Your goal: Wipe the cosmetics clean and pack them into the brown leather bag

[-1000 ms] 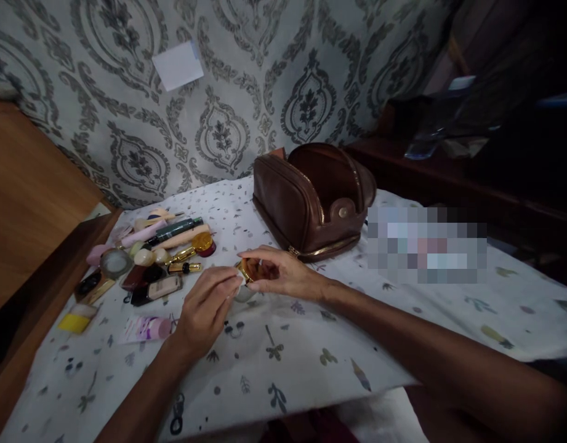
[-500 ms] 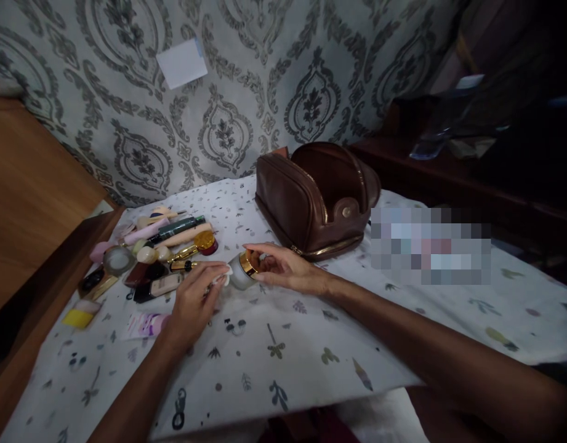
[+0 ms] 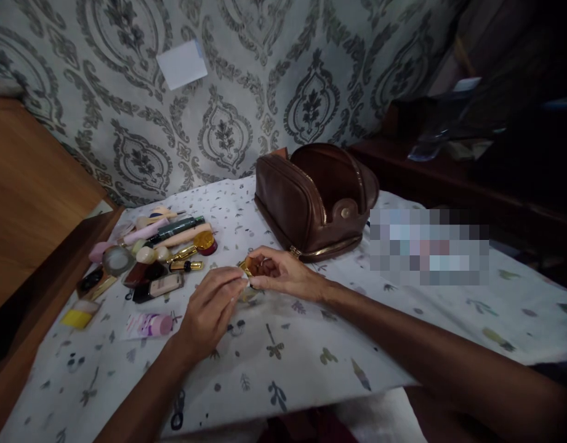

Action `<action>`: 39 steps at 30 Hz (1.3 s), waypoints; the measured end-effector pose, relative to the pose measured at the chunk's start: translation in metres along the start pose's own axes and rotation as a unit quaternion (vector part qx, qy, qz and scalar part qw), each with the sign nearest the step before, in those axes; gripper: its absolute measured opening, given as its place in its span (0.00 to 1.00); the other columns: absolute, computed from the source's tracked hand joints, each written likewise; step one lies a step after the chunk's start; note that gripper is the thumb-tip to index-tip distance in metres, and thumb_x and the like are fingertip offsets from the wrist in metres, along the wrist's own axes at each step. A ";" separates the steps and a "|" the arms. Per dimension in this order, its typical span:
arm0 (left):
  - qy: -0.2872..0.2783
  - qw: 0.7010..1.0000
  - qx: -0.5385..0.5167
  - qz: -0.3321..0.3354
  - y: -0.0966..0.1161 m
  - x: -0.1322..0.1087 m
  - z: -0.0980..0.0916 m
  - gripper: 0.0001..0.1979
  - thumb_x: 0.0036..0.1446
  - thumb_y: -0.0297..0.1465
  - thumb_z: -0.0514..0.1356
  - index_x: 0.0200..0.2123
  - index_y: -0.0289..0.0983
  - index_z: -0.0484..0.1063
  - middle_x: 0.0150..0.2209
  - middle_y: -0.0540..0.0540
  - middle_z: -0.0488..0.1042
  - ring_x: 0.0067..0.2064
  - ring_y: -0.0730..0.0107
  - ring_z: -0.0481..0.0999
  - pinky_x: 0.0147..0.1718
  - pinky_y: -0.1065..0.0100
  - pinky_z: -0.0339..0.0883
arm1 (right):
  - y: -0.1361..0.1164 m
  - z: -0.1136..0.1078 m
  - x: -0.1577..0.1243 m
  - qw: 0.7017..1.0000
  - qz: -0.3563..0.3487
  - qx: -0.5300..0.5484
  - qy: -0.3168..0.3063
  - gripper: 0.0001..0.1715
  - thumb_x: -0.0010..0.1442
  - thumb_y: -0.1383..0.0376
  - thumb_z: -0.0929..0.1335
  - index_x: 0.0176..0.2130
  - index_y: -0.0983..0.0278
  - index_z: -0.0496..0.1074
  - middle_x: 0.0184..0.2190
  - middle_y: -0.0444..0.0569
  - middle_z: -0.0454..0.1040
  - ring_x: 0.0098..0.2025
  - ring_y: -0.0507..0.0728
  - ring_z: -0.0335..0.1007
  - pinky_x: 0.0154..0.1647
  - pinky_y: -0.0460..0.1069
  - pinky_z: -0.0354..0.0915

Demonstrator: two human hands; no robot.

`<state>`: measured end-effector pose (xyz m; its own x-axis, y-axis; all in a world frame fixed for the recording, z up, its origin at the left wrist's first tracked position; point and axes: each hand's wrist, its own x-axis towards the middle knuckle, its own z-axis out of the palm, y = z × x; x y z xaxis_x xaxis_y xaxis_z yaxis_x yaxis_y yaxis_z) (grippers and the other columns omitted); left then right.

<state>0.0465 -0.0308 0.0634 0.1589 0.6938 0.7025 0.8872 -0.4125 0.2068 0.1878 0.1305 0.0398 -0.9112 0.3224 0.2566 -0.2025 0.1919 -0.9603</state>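
My two hands meet over the patterned white cloth (image 3: 311,351), just in front of a brown leather toiletry bag (image 3: 311,197). The fingers of my right hand (image 3: 285,275) are curled round the gold-lidded top of a small frosted jar (image 3: 249,289), tilting it up. My left hand (image 3: 212,307) is pinched against the jar's left side; what sits between its fingertips is too small to make out. Most of the jar is hidden by both hands.
A pile of cosmetics (image 3: 154,252) (tubes, compacts, small bottles) lies at the left of the cloth, with a pink tube (image 3: 147,324) and a yellow sponge (image 3: 77,317) nearer me. A wooden cabinet (image 3: 29,197) stands left, and a dark shelf (image 3: 449,166) right. A patterned wall is behind.
Half a second ago the jar lay on its side with its frosted body showing; now it is tilted lid-up and my hands have closed in round it, the left hand moving right.
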 end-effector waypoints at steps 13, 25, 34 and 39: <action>-0.015 0.993 0.005 -0.118 -0.025 -0.011 -0.006 0.10 0.63 0.25 0.57 0.46 0.38 0.73 0.44 0.43 0.77 0.48 0.66 0.76 0.48 0.63 0.71 | 0.004 -0.008 0.002 0.999 0.044 -0.028 0.010 0.35 0.55 0.54 0.72 0.59 0.62 0.66 0.45 0.50 0.70 0.34 0.51 0.65 0.36 0.48 0.67; 0.022 0.998 -0.001 -0.055 -0.009 -0.007 -0.002 0.13 0.61 0.20 0.57 0.47 0.38 0.71 0.45 0.43 0.75 0.48 0.66 0.75 0.48 0.63 0.70 | 0.005 0.000 0.001 1.000 0.022 -0.011 0.011 0.33 0.51 0.58 0.75 0.54 0.64 0.69 0.39 0.47 0.72 0.31 0.49 0.65 0.31 0.46 0.65; -0.001 0.997 0.016 -0.076 -0.013 -0.007 -0.003 0.11 0.63 0.22 0.56 0.47 0.39 0.71 0.45 0.43 0.76 0.48 0.66 0.75 0.48 0.63 0.71 | 0.000 0.002 0.003 0.998 0.016 -0.044 0.050 0.20 0.54 0.55 0.73 0.43 0.64 0.72 0.37 0.46 0.73 0.28 0.48 0.62 0.28 0.45 0.63; 0.004 0.993 0.012 -0.113 -0.020 -0.010 -0.002 0.10 0.63 0.25 0.56 0.46 0.39 0.73 0.43 0.43 0.77 0.47 0.65 0.77 0.47 0.62 0.72 | 0.005 -0.003 0.003 0.999 0.023 -0.017 0.034 0.28 0.54 0.57 0.73 0.52 0.62 0.68 0.39 0.46 0.70 0.28 0.47 0.62 0.28 0.44 0.63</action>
<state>0.0262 -0.0307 0.0539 -0.0492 0.7625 0.6451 0.9099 -0.2322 0.3438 0.1850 0.1356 0.0358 -0.8923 0.3937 0.2209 -0.1479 0.2073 -0.9670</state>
